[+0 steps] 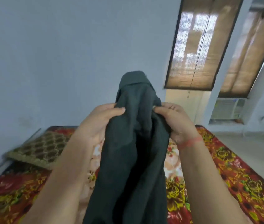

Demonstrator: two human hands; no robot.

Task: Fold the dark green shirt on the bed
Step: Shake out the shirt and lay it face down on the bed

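The dark green shirt (132, 143) hangs bunched in the air above the bed (234, 168), held up in front of me. My left hand (98, 122) pinches its left side with thumb over the cloth. My right hand (175, 122), with a red thread on the wrist, grips the right side at the same height. The collar end stands up above both hands, and the rest of the shirt drops down between my forearms out of the frame's bottom edge.
The bed carries a red floral cover with yellow flowers. A brown patterned pillow (40, 149) lies at its far left by the grey wall. Windows with bamboo blinds (196, 50) and an air conditioner (228, 109) stand at the right, beyond bare floor.
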